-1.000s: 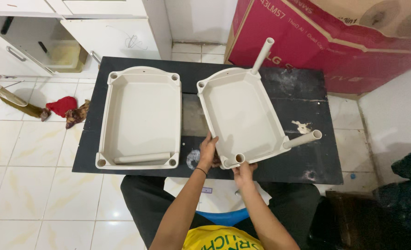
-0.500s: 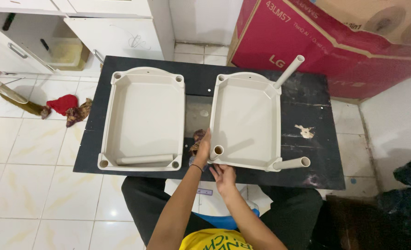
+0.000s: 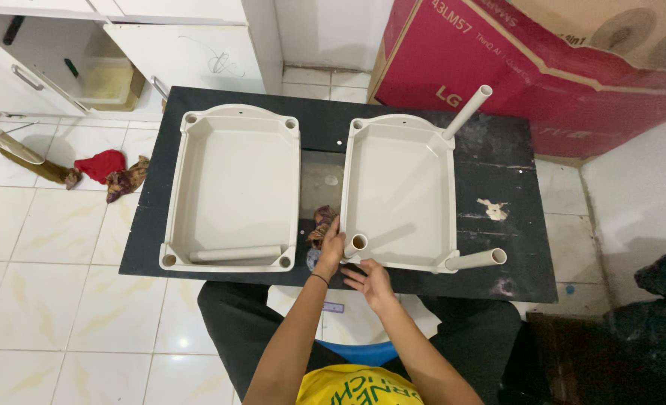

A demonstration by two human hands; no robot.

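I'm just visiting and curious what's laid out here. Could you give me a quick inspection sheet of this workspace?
Surface: black table, scuffed with pale stains.
Job's things: right tray with three tubes standing in its corners; left tray with one loose tube lying inside.
Clutter: small crumpled rag between the trays.
Hands: left hand on the near-corner tube; right hand open by the tray's edge.
Cables: nothing seen.
Surroundings: tiled floor, red carton, white cabinets.

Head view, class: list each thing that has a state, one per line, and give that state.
Right tray: flat on the black table, three tubes upright in its corners.
Left tray: flat, one loose tube lying inside.
Left hand: gripping the near corner tube.
Right hand: open, beside the tray edge.
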